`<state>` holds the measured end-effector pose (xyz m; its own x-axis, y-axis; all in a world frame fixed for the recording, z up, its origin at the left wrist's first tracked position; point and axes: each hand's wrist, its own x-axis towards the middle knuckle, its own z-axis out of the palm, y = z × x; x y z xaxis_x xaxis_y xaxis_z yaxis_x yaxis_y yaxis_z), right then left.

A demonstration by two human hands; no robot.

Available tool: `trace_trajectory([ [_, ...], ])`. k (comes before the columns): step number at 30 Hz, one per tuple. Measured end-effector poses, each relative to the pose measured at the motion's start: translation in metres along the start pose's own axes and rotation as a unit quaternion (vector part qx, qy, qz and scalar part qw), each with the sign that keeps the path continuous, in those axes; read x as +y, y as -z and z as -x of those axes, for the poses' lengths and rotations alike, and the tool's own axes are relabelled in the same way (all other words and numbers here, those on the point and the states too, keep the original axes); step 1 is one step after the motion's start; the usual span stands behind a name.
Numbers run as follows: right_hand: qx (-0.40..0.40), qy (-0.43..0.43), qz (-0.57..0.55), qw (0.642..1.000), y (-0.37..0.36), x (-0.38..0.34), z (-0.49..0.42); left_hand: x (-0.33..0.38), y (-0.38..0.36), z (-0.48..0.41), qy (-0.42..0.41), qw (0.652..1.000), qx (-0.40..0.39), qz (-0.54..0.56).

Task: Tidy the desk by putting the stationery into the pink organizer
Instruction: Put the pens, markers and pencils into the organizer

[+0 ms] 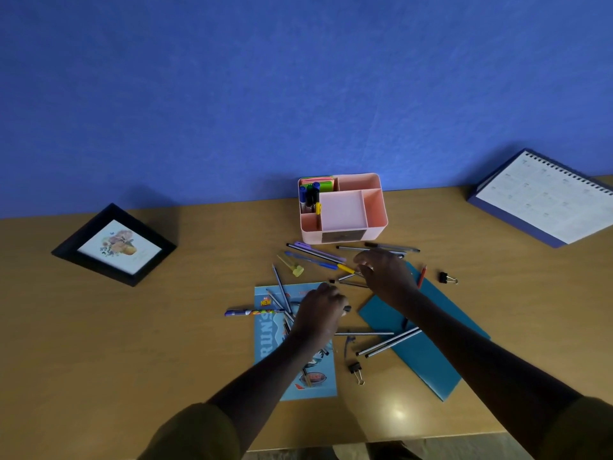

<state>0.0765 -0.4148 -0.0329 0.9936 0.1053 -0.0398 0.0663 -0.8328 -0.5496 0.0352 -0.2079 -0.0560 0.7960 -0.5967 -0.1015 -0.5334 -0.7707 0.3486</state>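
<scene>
The pink organizer (381, 207) stands at the back of the desk, with markers (310, 195) and sticky notes (320, 180) in its left compartments. Loose pens (318, 255) and striped pencils (388, 345) lie scattered in front of it. My left hand (320, 310) is curled over several pencils on a blue booklet (292, 363), and a dark tip sticks out past its fingers. My right hand (384, 270) pinches a thin striped pen (346, 277) just in front of the organizer. A patterned pen (252, 312) lies to the left.
A teal folder (428, 356) lies under my right forearm. Two black binder clips (447, 278) (356, 371), a red pencil (422, 276) and a yellow clear piece (295, 268) are on the wooden desk. A framed picture (114, 245) stands at the left, a calendar (544, 197) at the right, both by the blue wall.
</scene>
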Motion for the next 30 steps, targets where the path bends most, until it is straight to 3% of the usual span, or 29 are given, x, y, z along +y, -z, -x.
trace_trajectory([
  [6, -0.036, -0.008, 0.028, 0.999, -0.012, -0.010, -0.012, 0.003, 0.042, 0.001, 0.058, 0.983, 0.124, 0.121],
  [11, -0.076, 0.007, 0.123, 0.989, -0.026, -0.018, -0.019, -0.007, 0.093, -0.002, 0.095, 0.950, 0.210, 0.211],
  [17, -0.075, 0.009, 0.158, 0.985, -0.030, -0.023, -0.019, -0.027, 0.155, -0.017, 0.217, 0.829, 0.353, 0.376],
  [19, -0.075, 0.010, 0.153, 0.985, -0.030, -0.023, -0.018, -0.036, 0.165, -0.028, 0.228, 0.808, 0.386, 0.381],
  [30, -0.052, 0.032, 0.114, 0.992, -0.023, -0.031, -0.022, -0.054, 0.173, -0.072, 0.214, 0.814, 0.413, 0.348],
])
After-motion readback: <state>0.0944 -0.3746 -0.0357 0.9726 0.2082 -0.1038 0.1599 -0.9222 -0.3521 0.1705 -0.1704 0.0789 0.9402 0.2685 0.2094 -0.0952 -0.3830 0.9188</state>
